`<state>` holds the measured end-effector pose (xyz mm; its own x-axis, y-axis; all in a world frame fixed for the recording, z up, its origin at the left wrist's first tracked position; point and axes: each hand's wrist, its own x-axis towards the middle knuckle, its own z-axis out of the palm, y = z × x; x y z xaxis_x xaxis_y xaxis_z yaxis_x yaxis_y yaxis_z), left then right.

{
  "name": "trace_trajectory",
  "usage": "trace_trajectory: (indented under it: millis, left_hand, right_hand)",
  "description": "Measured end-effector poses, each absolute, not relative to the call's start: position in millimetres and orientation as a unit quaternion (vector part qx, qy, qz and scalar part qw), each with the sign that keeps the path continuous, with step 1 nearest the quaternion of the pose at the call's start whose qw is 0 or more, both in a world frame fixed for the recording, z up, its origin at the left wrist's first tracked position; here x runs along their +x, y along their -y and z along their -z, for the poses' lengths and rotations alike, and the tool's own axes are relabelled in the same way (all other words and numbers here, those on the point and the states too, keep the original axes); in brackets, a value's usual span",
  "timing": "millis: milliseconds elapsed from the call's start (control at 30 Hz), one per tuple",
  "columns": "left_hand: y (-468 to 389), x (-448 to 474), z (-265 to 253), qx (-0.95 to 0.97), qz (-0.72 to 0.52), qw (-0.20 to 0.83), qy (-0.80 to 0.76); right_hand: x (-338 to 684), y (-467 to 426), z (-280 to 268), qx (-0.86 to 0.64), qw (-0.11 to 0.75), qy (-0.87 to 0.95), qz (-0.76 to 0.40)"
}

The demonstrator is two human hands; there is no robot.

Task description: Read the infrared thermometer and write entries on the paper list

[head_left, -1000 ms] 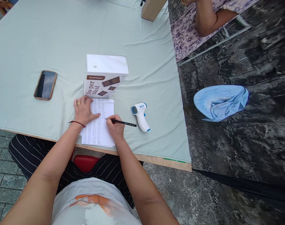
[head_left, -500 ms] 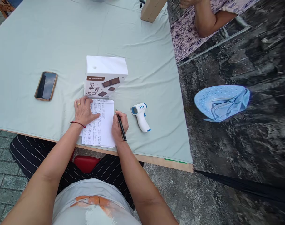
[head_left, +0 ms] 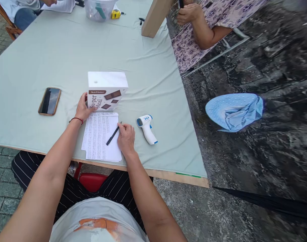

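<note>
My left hand (head_left: 83,108) grips the lower left edge of a white box (head_left: 106,97) marked "NutriMotion Su-per Meal". Its thumb lies across the front and its fingers are at the side. My right hand (head_left: 126,137) rests at the right edge of a stack of paper sheets (head_left: 103,136) with dense rows of small marks. Its fingers are curled together at the thin tip of a black pen (head_left: 112,135), which slants across the top sheet. A white and blue infrared thermometer (head_left: 147,129) lies to the right of that hand.
A phone (head_left: 49,101) lies on the left of the cloth-covered table. At the far side are a clear plastic tub (head_left: 99,11), a yellow tape measure (head_left: 115,14) and a cardboard box (head_left: 155,18). Other people sit at the far left and right. A blue hat (head_left: 235,112) is beyond the table's right edge.
My left hand has moved from the sheets up to the box's left edge. The pen has swung from upright in my right hand down to the left, over the paper.
</note>
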<state>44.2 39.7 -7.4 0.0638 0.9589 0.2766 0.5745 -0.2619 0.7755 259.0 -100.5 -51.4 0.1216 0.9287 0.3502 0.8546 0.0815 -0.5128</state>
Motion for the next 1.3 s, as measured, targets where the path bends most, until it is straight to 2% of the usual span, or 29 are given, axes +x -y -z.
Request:
trace_trajectory:
  millis: [100, 333, 500, 600, 700, 800, 900, 967, 1100, 1167, 1300]
  left_hand:
    - [-38.7, 43.4, -1.8, 0.681, -0.405, 0.281, -0.542]
    - [-8.0, 44.8, -6.2, 0.66, -0.426, 0.287, -0.548]
    - [10.1, 48.5, 5.0, 0.681, -0.394, 0.207, -0.582]
    - [11.1, 51.5, 6.9, 0.699, -0.366, 0.162, -0.593]
    - [9.5, 53.5, 7.5, 0.707, -0.355, 0.157, -0.591]
    - [9.0, 54.7, 8.4, 0.707, -0.35, 0.166, -0.592]
    - [10.3, 56.4, 10.5, 0.703, -0.354, 0.169, -0.593]
    - [11.5, 57.8, 12.1, 0.703, -0.356, 0.169, -0.592]
    - [13.0, 59.3, 14.0, 0.7, -0.364, 0.177, -0.588]
    - [12.7, 59.0, 14.2, 0.7, -0.37, 0.177, -0.584]
    - [10.1, 57.3, 15.7, 0.701, -0.371, 0.17, -0.585]
  right_hand:
    - [257.4, 99.0, 52.1, -0.668, 0.332, 0.663, -0.058]
    - [252.1, 98.1, 49.5, -0.664, 0.344, 0.662, -0.051]
    - [255.8, 99.0, 44.6, -0.653, 0.393, 0.646, -0.045]
    - [279.5, 102.2, 37.8, -0.705, 0.414, 0.575, 0.01]
    - [313.8, 105.3, 31.1, -0.807, 0.339, 0.484, 0.02]
    - [341.4, 105.9, 28.0, -0.848, 0.235, 0.471, -0.065]
    - [350.5, 103.9, 26.3, -0.846, 0.213, 0.474, -0.122]
    - [344.0, 103.1, 23.3, -0.838, 0.263, 0.452, -0.155]
    - [303.1, 107.0, 7.5, -0.708, 0.521, 0.376, -0.292]
    - [275.4, 107.1, -5.0, -0.613, 0.615, 0.329, -0.371]
    - [231.6, 90.5, -29.7, -0.492, 0.653, 0.33, -0.473]
